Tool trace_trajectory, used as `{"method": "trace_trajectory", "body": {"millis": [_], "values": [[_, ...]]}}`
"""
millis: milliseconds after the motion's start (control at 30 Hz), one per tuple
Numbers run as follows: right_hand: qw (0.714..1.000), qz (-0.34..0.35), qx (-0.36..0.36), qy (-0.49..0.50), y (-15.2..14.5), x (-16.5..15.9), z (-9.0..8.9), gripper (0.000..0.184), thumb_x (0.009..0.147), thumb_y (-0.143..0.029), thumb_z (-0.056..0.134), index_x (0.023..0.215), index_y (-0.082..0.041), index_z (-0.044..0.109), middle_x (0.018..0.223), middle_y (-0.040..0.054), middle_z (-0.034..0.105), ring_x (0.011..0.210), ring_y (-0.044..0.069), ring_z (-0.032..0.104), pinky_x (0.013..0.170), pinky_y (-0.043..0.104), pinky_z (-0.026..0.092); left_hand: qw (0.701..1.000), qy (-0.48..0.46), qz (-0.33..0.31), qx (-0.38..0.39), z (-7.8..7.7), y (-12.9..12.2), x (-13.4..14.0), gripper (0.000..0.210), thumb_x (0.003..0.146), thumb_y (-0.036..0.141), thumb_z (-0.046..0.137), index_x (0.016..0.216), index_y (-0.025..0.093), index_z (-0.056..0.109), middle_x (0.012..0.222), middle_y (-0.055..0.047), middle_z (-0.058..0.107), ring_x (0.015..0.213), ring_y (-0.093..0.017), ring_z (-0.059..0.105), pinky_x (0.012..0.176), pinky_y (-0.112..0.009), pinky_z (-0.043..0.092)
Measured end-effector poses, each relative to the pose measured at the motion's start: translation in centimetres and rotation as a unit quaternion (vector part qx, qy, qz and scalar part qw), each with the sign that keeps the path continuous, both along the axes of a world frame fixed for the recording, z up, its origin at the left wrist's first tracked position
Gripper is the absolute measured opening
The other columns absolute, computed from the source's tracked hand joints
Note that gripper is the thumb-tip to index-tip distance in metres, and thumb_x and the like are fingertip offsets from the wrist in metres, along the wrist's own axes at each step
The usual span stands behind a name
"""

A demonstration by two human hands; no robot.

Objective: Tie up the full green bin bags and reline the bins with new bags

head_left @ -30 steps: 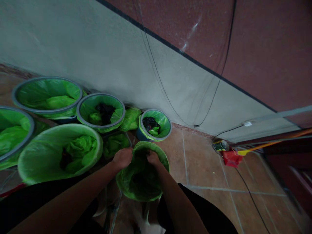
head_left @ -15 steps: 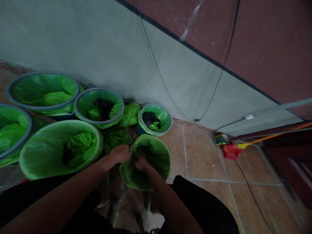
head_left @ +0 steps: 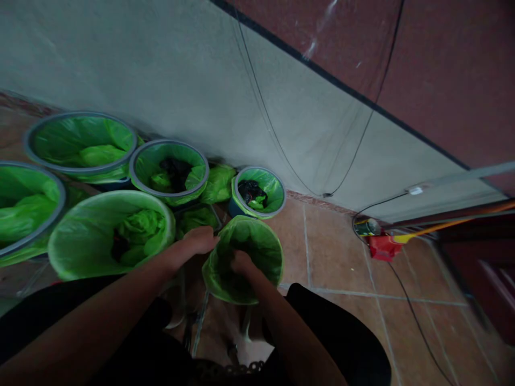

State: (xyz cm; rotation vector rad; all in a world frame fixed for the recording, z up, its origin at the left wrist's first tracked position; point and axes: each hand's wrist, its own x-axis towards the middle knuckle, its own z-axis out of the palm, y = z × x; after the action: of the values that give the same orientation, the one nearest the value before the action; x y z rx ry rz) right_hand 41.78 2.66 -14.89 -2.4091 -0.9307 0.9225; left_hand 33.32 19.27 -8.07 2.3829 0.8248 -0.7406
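Between my knees stands a bin (head_left: 272, 252) lined with a green plastic bag that folds over its rim. My left hand (head_left: 202, 240) is closed on the left edge of that liner, at the rim. Inside the bin reaches my right hand (head_left: 241, 262), its fingers lost in the dark against the inner wall, so what they touch is hidden. Just beyond my left hand lies a small tray-like container (head_left: 197, 217) with green plastic in it. A wide green-lined bin (head_left: 72, 236) holding crumpled green bags is left of my forearm.
More lined bins stand along the wall: a large one (head_left: 82, 116), a middle one with a black bag (head_left: 169, 146), a small one (head_left: 281, 187). Another bin (head_left: 60, 201) is at far left. A red dustpan (head_left: 384, 247), a can (head_left: 367, 227) and a cable (head_left: 418, 327) lie right.
The view has shifted slightly, so the bins appear a little farther right and higher. My right hand stays inside the bin and my left hand stays at its rim.
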Motion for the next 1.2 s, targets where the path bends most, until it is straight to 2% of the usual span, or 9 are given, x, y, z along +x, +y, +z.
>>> {"method": "trace_trajectory", "body": {"millis": [100,167,300,467,667,800,1000,1133,1200], "values": [[0.993,0.068,-0.023,0.089,-0.8,-0.1,1.9,0.019,0.093,-0.018,0.055,0.087,-0.012,0.071,0.081,0.0056,0.071,0.076,0.017,0.066,0.072,0.027,0.049,0.999,0.03,0.008,-0.035,0.2,0.2,-0.2,0.046,0.095,0.038,0.038,0.104,0.01,0.072,0.103,-0.018,0.076,0.091,-0.025,0.074,0.075,-0.03,0.055],[0.99,0.084,-0.006,0.113,-1.7,-1.5,3.2,0.021,0.094,-0.023,0.052,0.097,-0.014,0.071,0.085,0.0055,0.073,0.077,0.017,0.067,0.07,0.026,0.048,0.997,0.039,0.007,-0.068,0.1,-0.1,-0.2,0.044,0.094,0.033,0.038,0.102,0.008,0.073,0.097,-0.018,0.077,0.082,-0.025,0.075,0.07,-0.029,0.055],[0.997,0.077,-0.029,0.008,-3.4,-6.0,4.7,0.035,0.091,-0.029,0.057,0.122,-0.015,0.064,0.105,0.0123,0.074,0.095,0.025,0.07,0.081,0.032,0.05,1.0,-0.012,-0.013,-0.021,-0.4,-1.1,-0.2,0.037,0.091,0.029,0.046,0.102,0.009,0.074,0.11,-0.021,0.074,0.103,-0.028,0.072,0.081,-0.03,0.055],[0.983,0.096,-0.119,-0.105,-4.5,-9.5,4.2,0.026,0.094,-0.017,0.046,0.106,-0.014,0.068,0.096,0.0168,0.073,0.092,0.031,0.07,0.08,0.039,0.049,0.999,-0.028,0.006,0.023,-0.6,-1.9,-0.2,0.039,0.092,0.036,0.049,0.109,0.01,0.072,0.116,-0.02,0.072,0.111,-0.029,0.069,0.089,-0.034,0.054],[0.992,0.058,0.001,-0.112,-7.2,-10.5,1.9,0.039,0.095,-0.006,0.036,0.115,-0.017,0.068,0.104,0.0124,0.073,0.1,0.024,0.067,0.089,0.035,0.048,0.994,-0.086,0.04,0.058,-1.7,-2.9,-0.6,0.042,0.096,0.035,0.04,0.113,0.01,0.069,0.109,-0.02,0.074,0.107,-0.031,0.07,0.088,-0.037,0.054],[0.99,0.066,-0.009,-0.128,-8.1,-10.6,1.1,0.042,0.092,-0.005,0.039,0.123,-0.014,0.066,0.109,0.0152,0.072,0.103,0.028,0.065,0.095,0.042,0.046,0.992,-0.097,0.053,0.064,-2.5,-3.0,-0.5,0.045,0.097,0.039,0.038,0.114,0.01,0.068,0.106,-0.02,0.075,0.106,-0.031,0.07,0.087,-0.038,0.055],[0.987,0.087,-0.079,-0.112,-7.7,-10.0,1.5,0.042,0.086,-0.001,0.046,0.119,-0.013,0.068,0.109,0.0173,0.072,0.105,0.03,0.066,0.097,0.044,0.046,0.994,-0.074,0.056,0.048,-1.9,-2.5,0.1,0.043,0.094,0.042,0.045,0.112,0.013,0.071,0.114,-0.02,0.073,0.111,-0.032,0.069,0.089,-0.038,0.054],[0.992,0.04,-0.009,-0.122,-8.0,-9.8,2.7,0.046,0.09,-0.016,0.053,0.135,-0.013,0.058,0.125,0.019,0.066,0.118,0.031,0.061,0.104,0.046,0.043,0.998,-0.037,0.045,0.015,-0.5,-1.3,-0.1,0.063,0.082,0.063,0.056,0.113,0.011,0.072,0.12,-0.021,0.071,0.114,-0.036,0.067,0.089,-0.041,0.055],[0.993,-0.003,0.047,-0.106,-7.6,-9.2,3.4,0.047,0.091,-0.024,0.053,0.137,-0.012,0.056,0.131,0.0185,0.064,0.122,0.03,0.059,0.106,0.046,0.043,0.999,-0.027,0.037,0.006,0.2,-0.4,-0.3,0.068,0.079,0.065,0.057,0.114,0.009,0.071,0.121,-0.022,0.07,0.113,-0.037,0.067,0.089,-0.042,0.055]]}}
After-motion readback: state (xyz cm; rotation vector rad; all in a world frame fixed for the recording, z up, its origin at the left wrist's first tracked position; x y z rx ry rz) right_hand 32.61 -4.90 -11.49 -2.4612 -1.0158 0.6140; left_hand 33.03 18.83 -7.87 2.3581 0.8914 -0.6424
